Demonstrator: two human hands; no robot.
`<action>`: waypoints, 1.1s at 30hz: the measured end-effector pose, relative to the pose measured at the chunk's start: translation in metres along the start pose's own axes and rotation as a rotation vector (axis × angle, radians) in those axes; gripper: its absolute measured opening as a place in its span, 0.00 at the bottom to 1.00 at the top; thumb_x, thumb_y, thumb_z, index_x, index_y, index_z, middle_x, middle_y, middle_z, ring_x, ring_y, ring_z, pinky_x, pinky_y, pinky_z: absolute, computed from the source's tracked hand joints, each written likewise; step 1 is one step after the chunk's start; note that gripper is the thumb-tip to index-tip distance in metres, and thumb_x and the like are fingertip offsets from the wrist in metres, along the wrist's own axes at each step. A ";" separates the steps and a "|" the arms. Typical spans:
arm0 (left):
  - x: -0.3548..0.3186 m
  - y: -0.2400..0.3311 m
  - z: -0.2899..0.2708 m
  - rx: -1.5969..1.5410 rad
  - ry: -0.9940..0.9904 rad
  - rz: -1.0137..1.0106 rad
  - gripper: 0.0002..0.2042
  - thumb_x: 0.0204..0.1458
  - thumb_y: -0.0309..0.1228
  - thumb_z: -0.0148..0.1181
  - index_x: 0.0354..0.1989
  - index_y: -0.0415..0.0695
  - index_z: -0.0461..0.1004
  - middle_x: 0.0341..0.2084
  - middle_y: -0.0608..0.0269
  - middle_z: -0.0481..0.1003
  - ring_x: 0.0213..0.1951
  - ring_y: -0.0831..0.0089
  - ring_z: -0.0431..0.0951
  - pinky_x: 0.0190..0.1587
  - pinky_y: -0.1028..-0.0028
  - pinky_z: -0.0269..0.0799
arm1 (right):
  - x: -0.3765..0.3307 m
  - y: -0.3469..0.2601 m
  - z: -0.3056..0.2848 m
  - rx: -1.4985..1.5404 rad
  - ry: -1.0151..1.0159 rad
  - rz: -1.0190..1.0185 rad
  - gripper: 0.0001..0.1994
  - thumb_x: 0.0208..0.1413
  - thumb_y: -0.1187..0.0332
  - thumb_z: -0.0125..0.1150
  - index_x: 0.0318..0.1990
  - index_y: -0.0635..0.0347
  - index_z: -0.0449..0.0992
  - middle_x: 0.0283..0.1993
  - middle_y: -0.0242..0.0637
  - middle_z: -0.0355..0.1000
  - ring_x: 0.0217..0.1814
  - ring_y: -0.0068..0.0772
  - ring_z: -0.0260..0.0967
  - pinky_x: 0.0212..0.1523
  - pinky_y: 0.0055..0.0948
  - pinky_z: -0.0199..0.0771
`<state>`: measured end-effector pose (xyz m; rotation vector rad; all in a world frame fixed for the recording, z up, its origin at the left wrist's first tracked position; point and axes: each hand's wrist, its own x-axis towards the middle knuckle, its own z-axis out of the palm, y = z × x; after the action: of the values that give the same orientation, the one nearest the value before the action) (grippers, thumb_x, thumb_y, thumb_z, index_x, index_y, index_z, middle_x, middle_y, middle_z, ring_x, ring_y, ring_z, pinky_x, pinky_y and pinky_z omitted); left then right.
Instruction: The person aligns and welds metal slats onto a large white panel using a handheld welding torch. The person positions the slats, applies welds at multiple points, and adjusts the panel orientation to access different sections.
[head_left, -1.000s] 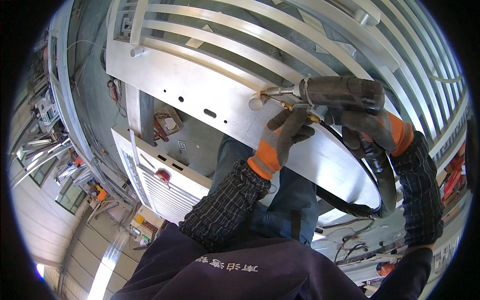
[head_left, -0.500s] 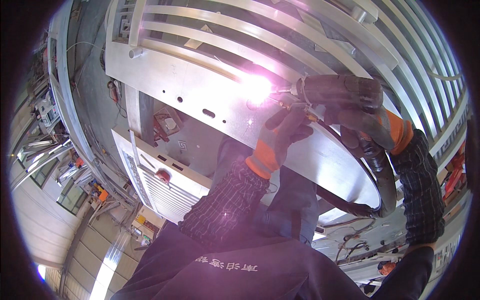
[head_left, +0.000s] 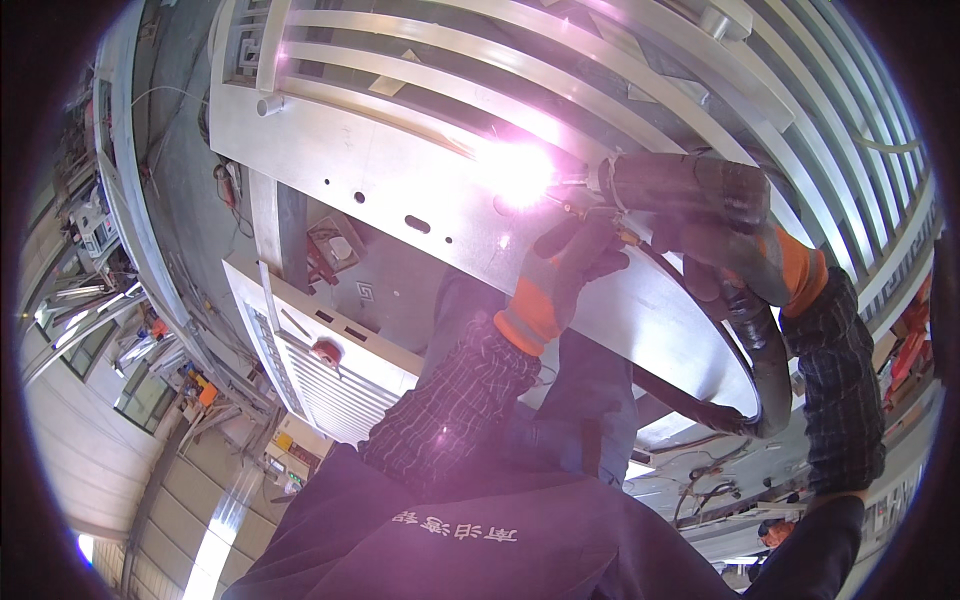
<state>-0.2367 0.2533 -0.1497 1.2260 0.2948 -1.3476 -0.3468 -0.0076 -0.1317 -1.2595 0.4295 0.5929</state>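
Your right hand [head_left: 745,252] clasps the welding torch [head_left: 685,185]; your left hand [head_left: 563,268] pinches the brass wire guide [head_left: 628,237]; steady both; keep the arc [head_left: 515,174] short.

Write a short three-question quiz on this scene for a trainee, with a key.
1. Multiple choice: where is the bright glare?
A) On the left sleeve
B) At the front end of the black tool
C) On the trousers

2. True or false: the right hand holds the black tool.

3. Count: how many round holes in the plate lie to the left of its slot?

Key: 1. B; 2. True; 3. Two.
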 end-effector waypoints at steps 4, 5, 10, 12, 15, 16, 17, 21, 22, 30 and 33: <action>0.000 -0.002 -0.003 0.099 -0.075 0.112 0.19 0.70 0.36 0.47 0.61 0.34 0.68 0.51 0.50 0.74 0.49 0.64 0.81 0.55 0.66 0.78 | -0.008 -0.009 0.006 0.041 0.019 0.086 0.23 0.62 0.55 0.63 0.59 0.60 0.73 0.52 0.38 0.75 0.54 0.30 0.73 0.54 0.32 0.77; -0.001 -0.002 -0.003 0.155 -0.100 0.165 0.19 0.70 0.35 0.47 0.61 0.33 0.68 0.51 0.50 0.73 0.49 0.63 0.81 0.55 0.66 0.79 | -0.008 -0.022 0.007 0.080 -0.018 0.185 0.23 0.62 0.56 0.63 0.59 0.60 0.73 0.52 0.38 0.75 0.54 0.30 0.73 0.54 0.31 0.77; -0.005 -0.004 -0.005 0.053 -0.092 0.107 0.18 0.70 0.30 0.47 0.62 0.30 0.66 0.52 0.48 0.71 0.52 0.61 0.79 0.55 0.65 0.80 | -0.014 0.003 0.016 0.015 0.017 0.037 0.22 0.62 0.59 0.62 0.60 0.59 0.73 0.51 0.38 0.75 0.51 0.30 0.74 0.51 0.31 0.78; -0.005 -0.006 -0.008 0.115 -0.144 0.180 0.19 0.69 0.30 0.48 0.63 0.30 0.65 0.54 0.47 0.70 0.54 0.59 0.78 0.56 0.63 0.79 | -0.017 0.010 0.021 -0.015 0.091 -0.061 0.21 0.63 0.61 0.61 0.61 0.58 0.73 0.51 0.38 0.75 0.49 0.30 0.74 0.50 0.30 0.78; -0.006 -0.016 -0.016 0.173 -0.249 0.324 0.22 0.69 0.32 0.50 0.65 0.31 0.63 0.59 0.47 0.65 0.58 0.55 0.75 0.59 0.58 0.76 | -0.022 0.001 0.025 -0.029 0.079 -0.007 0.22 0.63 0.63 0.61 0.62 0.58 0.72 0.52 0.38 0.74 0.50 0.30 0.73 0.50 0.31 0.78; -0.006 -0.020 -0.019 0.169 -0.289 0.358 0.23 0.68 0.33 0.51 0.66 0.31 0.62 0.61 0.47 0.64 0.59 0.54 0.74 0.60 0.57 0.75 | -0.025 0.001 0.023 -0.025 0.040 0.011 0.22 0.63 0.63 0.62 0.62 0.58 0.71 0.53 0.38 0.74 0.52 0.30 0.72 0.51 0.32 0.77; -0.007 -0.022 -0.020 0.156 -0.317 0.391 0.23 0.68 0.33 0.51 0.67 0.31 0.62 0.62 0.47 0.63 0.60 0.53 0.73 0.61 0.55 0.74 | -0.027 0.002 0.024 -0.028 0.018 0.035 0.20 0.64 0.65 0.60 0.61 0.59 0.72 0.53 0.38 0.73 0.52 0.31 0.72 0.52 0.33 0.77; -0.012 -0.016 -0.012 0.056 -0.281 0.362 0.22 0.67 0.35 0.54 0.63 0.34 0.65 0.56 0.52 0.67 0.57 0.58 0.74 0.60 0.58 0.73 | -0.034 0.013 0.036 -0.128 0.007 0.006 0.14 0.67 0.69 0.49 0.56 0.63 0.74 0.51 0.40 0.74 0.51 0.35 0.72 0.52 0.34 0.75; -0.015 -0.008 -0.004 0.011 -0.170 0.242 0.18 0.66 0.36 0.55 0.58 0.36 0.70 0.49 0.55 0.73 0.52 0.64 0.77 0.56 0.64 0.74 | -0.034 0.014 0.039 -0.209 0.020 -0.111 0.14 0.67 0.70 0.50 0.56 0.63 0.74 0.51 0.40 0.73 0.50 0.35 0.72 0.51 0.34 0.76; -0.020 -0.004 -0.015 0.148 -0.113 0.154 0.13 0.66 0.34 0.55 0.51 0.39 0.76 0.45 0.58 0.76 0.47 0.71 0.80 0.53 0.70 0.77 | -0.046 0.028 0.069 -0.005 0.085 -0.042 0.19 0.63 0.64 0.61 0.60 0.59 0.73 0.53 0.38 0.72 0.52 0.31 0.72 0.51 0.34 0.78; -0.022 -0.004 -0.026 0.387 -0.184 0.246 0.14 0.65 0.33 0.55 0.52 0.37 0.75 0.47 0.57 0.74 0.47 0.71 0.79 0.53 0.70 0.77 | -0.047 0.025 0.087 0.333 0.131 0.137 0.18 0.64 0.62 0.59 0.57 0.60 0.73 0.48 0.37 0.74 0.46 0.29 0.74 0.44 0.32 0.78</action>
<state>-0.2344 0.2872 -0.1452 1.3907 -0.2529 -1.3258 -0.4007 0.0723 -0.0989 -0.9568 0.6987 0.5304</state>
